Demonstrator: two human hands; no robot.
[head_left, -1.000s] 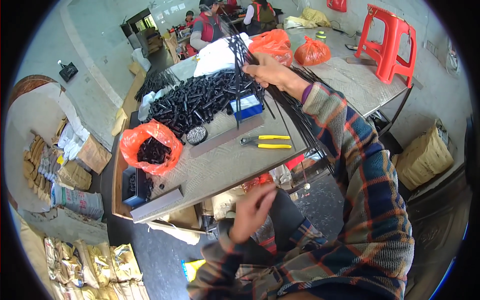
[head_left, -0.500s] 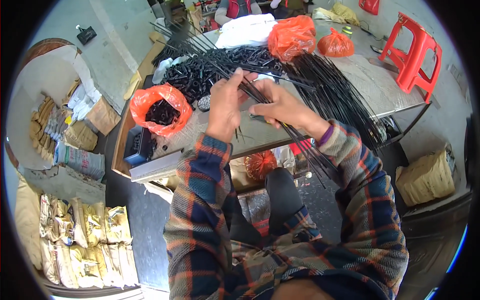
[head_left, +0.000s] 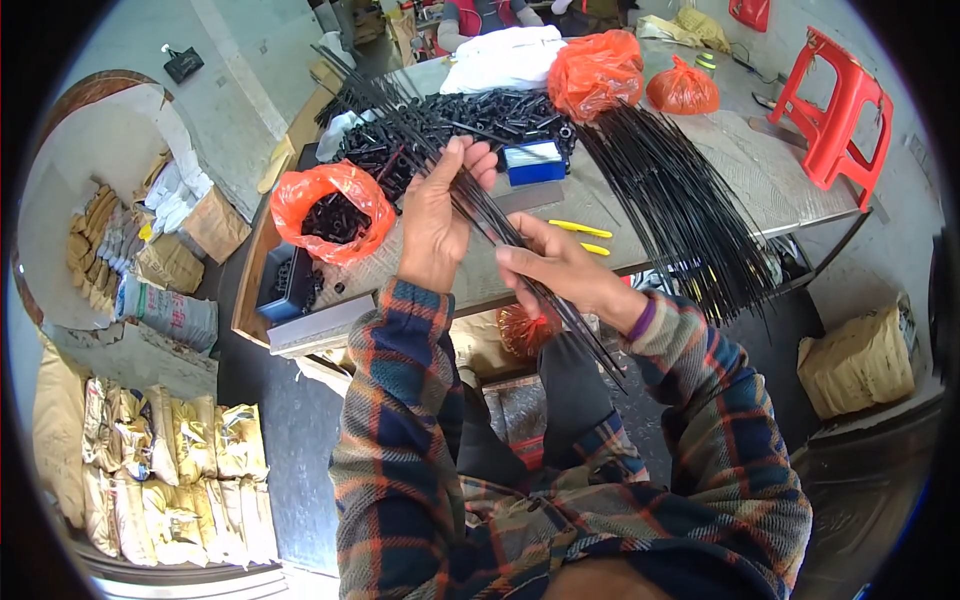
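Observation:
A bundle of thin black rods slants across in front of me, from far left over the table to near right above my lap. My left hand grips it around the middle, thumb on the near side and fingertips showing beyond. Lower down, my right hand is closed round the same bundle, its thumb pointing left. Just beyond my hands stands a small blue box with pale contents. A tool with yellow handles lies on the table next to my right hand. More black rods lie in a wide pile to the right.
Small black tubular parts are heaped behind my hands. An open red bag of black pieces and a blue bin sit left. Tied red bags, a white bag and a red stool stand farther back. Another person sits opposite.
The fanned-out rods are now drawn together into a tighter bundle. My right hand has shifted down and slightly left along them, uncovering the blue box and the yellow-handled tool.

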